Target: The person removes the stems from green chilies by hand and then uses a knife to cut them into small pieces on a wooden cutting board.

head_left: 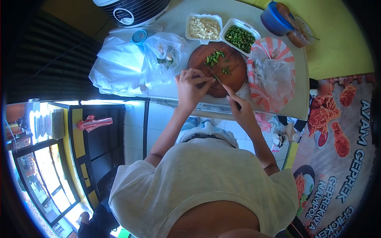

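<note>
Slicing small green pods on a round board

On a pale bench (300,87), a round brown wooden chopping board (196,65) carries a small pile of slender green pods (212,58), chillies by the look of them. A few loose green bits (226,71) lie between that pile and the person's hands.

The right hand (240,105) is closed around the handle of a thin metal-bladed knife (215,75), whose blade slants across the board. The left hand (192,85) has its fingertips drawn together just beside the blade; whether they pinch a pod cannot be told.

Beyond the board stand two white foam boxes, one filled with chopped pale pieces (204,27), the other with chopped green pieces (239,39). A pink-and-white striped plastic bag (258,95) lies to the right of the board, and crumpled white plastic bags (115,67) lie to its left.

The step in hand appears to be cutting the pods into short lengths, with several on the pile apparently uncut. The next move would call for a steady hold on the pod, left fingertips tucked clear of the edge, and a short, controlled stroke of the knife.
</note>
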### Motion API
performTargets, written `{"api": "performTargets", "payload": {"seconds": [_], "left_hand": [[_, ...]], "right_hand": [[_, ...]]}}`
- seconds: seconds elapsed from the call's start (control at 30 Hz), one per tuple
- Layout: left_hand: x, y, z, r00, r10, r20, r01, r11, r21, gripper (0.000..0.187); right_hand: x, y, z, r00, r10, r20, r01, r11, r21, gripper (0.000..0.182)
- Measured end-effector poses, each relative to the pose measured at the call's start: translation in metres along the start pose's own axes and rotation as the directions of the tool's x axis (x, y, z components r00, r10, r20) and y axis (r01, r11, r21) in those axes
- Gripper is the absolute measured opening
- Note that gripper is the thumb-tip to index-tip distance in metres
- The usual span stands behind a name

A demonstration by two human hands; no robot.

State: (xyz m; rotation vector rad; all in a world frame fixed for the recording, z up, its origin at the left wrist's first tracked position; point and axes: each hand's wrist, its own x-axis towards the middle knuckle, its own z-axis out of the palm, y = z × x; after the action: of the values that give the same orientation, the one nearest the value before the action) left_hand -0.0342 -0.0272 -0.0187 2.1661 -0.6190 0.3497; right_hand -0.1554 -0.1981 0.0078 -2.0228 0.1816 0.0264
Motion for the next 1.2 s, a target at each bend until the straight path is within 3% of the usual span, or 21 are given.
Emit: {"api": "performTargets", "payload": {"seconds": [0.1,0.23,0.3,0.63,0.7,0.83,0.9,1.2], "left_hand": [[-0.001,0.003,-0.001,1.000,-0.016,-0.006,0.016,1.000,0.009,0.010],[-0.003,0.006,-0.004,1.000,-0.023,-0.003,0.023,1.000,0.022,0.011],[-0.009,0.006,-0.002,1.000,-0.003,0.014,0.003,1.000,0.003,0.012],[-0.008,0.005,-0.003,1.000,0.000,-0.029,0.002,0.998,0.056,0.014],[-0.006,0.005,-0.005,1.000,-0.003,-0.009,0.003,0.998,0.070,0.014],[-0.012,0.004,-0.005,1.000,0.012,0.008,-0.013,0.996,0.088,0.014],[-0.013,0.004,-0.003,1.000,0.015,-0.001,-0.015,0.998,0.063,0.013],[-0.011,0.001,-0.007,0.999,0.032,-0.038,-0.028,0.994,0.106,0.014]], "right_hand": [[0.006,0.003,-0.004,0.999,-0.030,0.036,0.026,0.995,0.099,0.039],[0.004,0.010,-0.015,0.995,-0.048,0.087,0.044,0.998,0.052,0.039],[-0.002,0.015,-0.015,0.993,-0.109,0.035,0.110,0.993,-0.029,0.041],[0.014,0.009,-0.020,0.988,-0.116,0.102,0.110,0.992,0.061,0.040],[0.014,0.002,-0.028,0.982,-0.021,0.187,0.018,1.000,0.016,0.040],[0.006,-0.003,-0.027,0.981,0.032,0.190,-0.027,0.999,-0.028,0.039],[0.008,0.011,-0.019,0.991,-0.055,0.119,0.059,0.998,-0.028,0.039],[0.020,0.011,-0.023,0.975,-0.193,0.114,0.186,0.980,0.066,0.040]]}}
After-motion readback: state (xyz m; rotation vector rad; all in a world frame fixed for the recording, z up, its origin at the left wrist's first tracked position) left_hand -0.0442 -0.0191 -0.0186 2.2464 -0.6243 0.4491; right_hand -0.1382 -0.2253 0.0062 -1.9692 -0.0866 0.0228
